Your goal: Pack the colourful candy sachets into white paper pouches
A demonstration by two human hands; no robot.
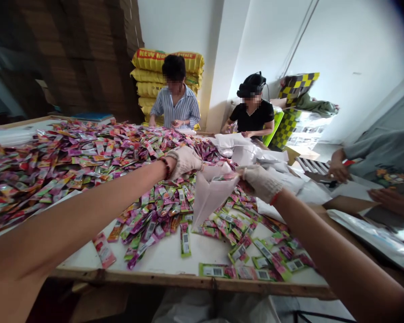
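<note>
The white bag (210,197) is thin, slightly see-through plastic, creased down its front, wide at the mouth and narrowing to a lower corner that hangs over the packets (148,229). A little pink and green shows at its mouth, close to the right fingertips. It lies between the hands: just to the right of the left hand (185,162) and just to the left of the right hand (261,181), with most of its body lower than both. The right hand, in a pale knitted glove, grips the bag's upper right edge between thumb and fingers. The left hand, gloved alike, has its fingers curled at the upper left edge; whether they pinch the plastic or merely touch it, I cannot tell. Small packets in pink, purple, green and orange are heaped beyond and to the left of the left hand, and scatter more thinly below both hands on the white tabletop (202,255). Filled white bags (234,141) lie beyond the right hand.
</note>
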